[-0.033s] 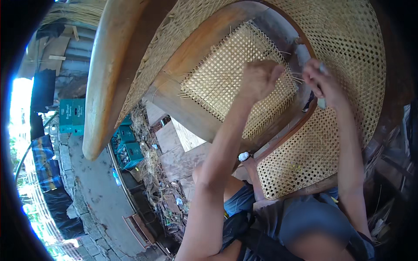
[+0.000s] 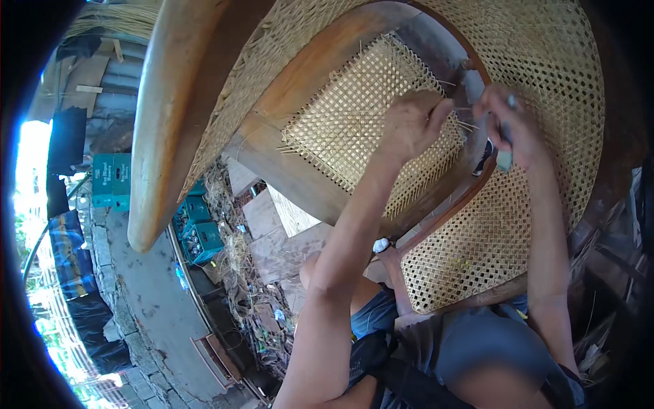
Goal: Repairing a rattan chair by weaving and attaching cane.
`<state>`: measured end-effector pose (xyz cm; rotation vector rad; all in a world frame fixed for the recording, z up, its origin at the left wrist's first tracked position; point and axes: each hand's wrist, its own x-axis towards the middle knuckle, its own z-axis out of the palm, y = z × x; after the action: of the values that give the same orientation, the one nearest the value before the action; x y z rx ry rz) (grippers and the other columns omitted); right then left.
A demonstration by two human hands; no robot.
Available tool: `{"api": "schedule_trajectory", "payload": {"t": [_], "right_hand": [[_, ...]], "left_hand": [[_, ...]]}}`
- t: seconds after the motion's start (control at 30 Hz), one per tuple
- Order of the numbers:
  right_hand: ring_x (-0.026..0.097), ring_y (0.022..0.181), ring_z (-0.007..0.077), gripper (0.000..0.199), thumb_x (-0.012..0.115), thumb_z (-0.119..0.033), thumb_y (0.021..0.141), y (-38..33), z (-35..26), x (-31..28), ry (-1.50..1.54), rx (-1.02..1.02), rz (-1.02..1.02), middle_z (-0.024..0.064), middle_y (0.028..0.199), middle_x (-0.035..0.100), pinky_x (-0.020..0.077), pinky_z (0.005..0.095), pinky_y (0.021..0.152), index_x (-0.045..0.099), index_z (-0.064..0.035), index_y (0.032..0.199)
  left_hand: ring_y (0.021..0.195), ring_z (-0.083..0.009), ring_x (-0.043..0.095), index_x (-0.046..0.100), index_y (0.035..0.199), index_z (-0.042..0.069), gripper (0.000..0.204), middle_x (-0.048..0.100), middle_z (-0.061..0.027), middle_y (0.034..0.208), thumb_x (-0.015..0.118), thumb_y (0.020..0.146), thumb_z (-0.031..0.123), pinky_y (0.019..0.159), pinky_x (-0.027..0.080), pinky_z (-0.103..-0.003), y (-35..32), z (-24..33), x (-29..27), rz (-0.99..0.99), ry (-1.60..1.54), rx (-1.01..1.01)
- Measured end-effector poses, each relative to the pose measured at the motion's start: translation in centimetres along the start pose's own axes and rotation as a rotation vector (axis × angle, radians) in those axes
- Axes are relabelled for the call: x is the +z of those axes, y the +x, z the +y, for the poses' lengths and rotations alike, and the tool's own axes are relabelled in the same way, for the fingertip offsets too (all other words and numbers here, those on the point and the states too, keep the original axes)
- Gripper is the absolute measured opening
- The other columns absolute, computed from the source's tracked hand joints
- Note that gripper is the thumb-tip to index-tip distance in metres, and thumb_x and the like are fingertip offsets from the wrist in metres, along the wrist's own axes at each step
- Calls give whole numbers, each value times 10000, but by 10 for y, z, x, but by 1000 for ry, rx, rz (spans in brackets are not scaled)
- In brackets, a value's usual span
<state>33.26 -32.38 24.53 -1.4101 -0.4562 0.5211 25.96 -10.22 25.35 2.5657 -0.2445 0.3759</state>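
Note:
A woven cane seat panel (image 2: 368,95) with loose strand ends along its edges is set in the wooden chair frame (image 2: 293,170). Over its right part, my left hand (image 2: 415,123) is closed, its thumb and fingers pressed together. What sits in that pinch is too small to make out. My right hand (image 2: 523,133), just right of it beyond the seat's edge, is closed around a slim tool with a pale greenish handle (image 2: 504,161). The tool's working end is hidden. Thin strands (image 2: 466,125) stick out from the panel between both hands.
A curved cane backrest (image 2: 545,48) wraps the far and right sides. The thick wooden armrest (image 2: 160,136) rises at left. Beyond it stand green crates (image 2: 203,240), and scraps (image 2: 266,307) litter the floor. A cane panel (image 2: 470,262) lies close to my body.
My left hand has shifted slightly right, toward my right hand. My right hand has turned a little, with its tool still in it.

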Motion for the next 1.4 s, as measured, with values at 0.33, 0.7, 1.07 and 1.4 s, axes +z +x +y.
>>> {"api": "schedule_trajectory", "payload": {"t": [0.33,0.7,1.07,1.4], "right_hand": [[627,546,207,234,528,-164,927,65,82,107,-944,232,-614,148,632,612,485,368,482,596,36,825],[661,498,217,278,508,-117,915,87,64,156,-389,226,-280,142,586,634,541,372,502,623,60,734],[694,582,241,233,550,-110,866,88,57,165,-454,205,-223,131,604,666,577,363,602,637,67,741],[678,524,218,256,502,-70,809,101,51,155,-414,313,-311,140,561,648,547,353,525,644,14,613]], "left_hand": [[793,-264,682,746,894,108,153,687,-95,876,720,844,251,689,523,-351,-16,-64,-102,49,194,-230],[769,-291,673,749,820,147,142,690,-80,845,742,762,277,670,520,-402,-26,-93,-85,14,438,-268],[770,-306,676,736,838,111,182,701,-94,866,718,796,287,669,518,-413,-17,-91,-88,-84,440,-277],[796,-296,685,747,901,139,206,713,-91,851,720,808,321,691,521,-417,-20,-87,-85,-158,383,-436]]}}
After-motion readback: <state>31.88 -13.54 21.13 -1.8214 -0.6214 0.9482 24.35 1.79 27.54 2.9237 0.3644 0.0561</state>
